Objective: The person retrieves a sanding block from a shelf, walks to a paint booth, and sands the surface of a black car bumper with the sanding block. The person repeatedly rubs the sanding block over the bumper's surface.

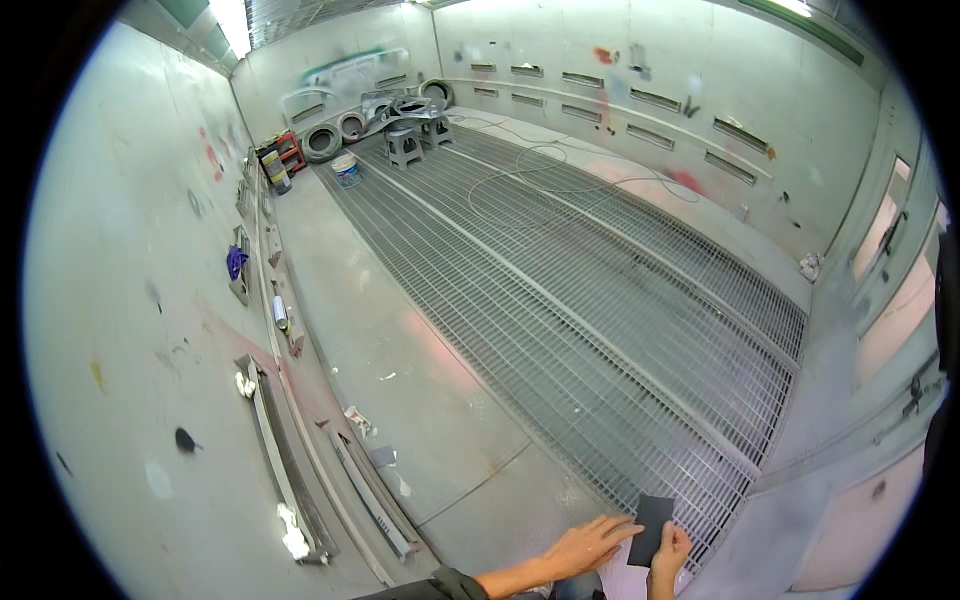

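Note:
Low at the right of the head view, my right hand (671, 550) grips a dark grey rectangular sheet (651, 515) by its right side, with the fingers curled at its edge. My left hand (590, 543) reaches in from the lower left, fingers extended, their tips at the sheet's left edge. The sheet is upright in the picture, over the metal floor grating (560, 290). A black sleeve shows on my left forearm.
Tyres (322, 143) and grey panels on stools (405, 148) stand at the back, near a bucket (346, 172) and red rack (292, 152). A hose (540, 148) crosses the grating. Long metal strips (370, 490) lie along the left wall; doors (880, 320) line the right.

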